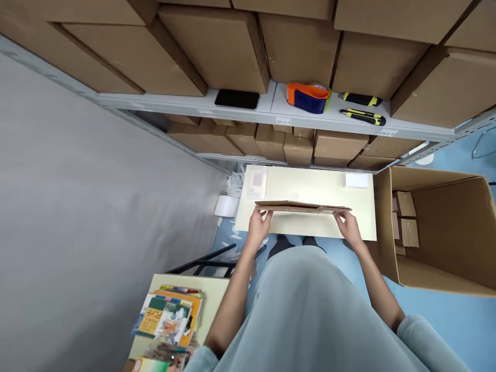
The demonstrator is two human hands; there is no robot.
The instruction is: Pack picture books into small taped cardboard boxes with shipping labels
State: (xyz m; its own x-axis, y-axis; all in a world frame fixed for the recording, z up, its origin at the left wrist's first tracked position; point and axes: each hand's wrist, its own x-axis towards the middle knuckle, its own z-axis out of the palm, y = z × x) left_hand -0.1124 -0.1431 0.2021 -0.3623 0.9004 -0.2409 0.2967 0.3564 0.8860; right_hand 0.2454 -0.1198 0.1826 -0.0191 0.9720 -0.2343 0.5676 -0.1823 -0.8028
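A flat, folded piece of brown cardboard (302, 207), seen nearly edge-on, is held level over the pale table (306, 227). My left hand (259, 225) pinches its left end between thumb and fingers. At the other end, my right hand (347, 227) grips the cardboard's near edge in the same way. Behind the cardboard, a small white box (356, 181) lies at the table's back right. A clear-wrapped flat item (257, 182) rests at the back left.
A metal shelf (267, 110) with brown boxes carries a phone (237, 99), a tape dispenser (308, 98) and utility knives (362, 117). A large open carton (445, 232) with small boxes stands right. Books (166, 318) lie on a side table, lower left, near a grey wall (96, 206).
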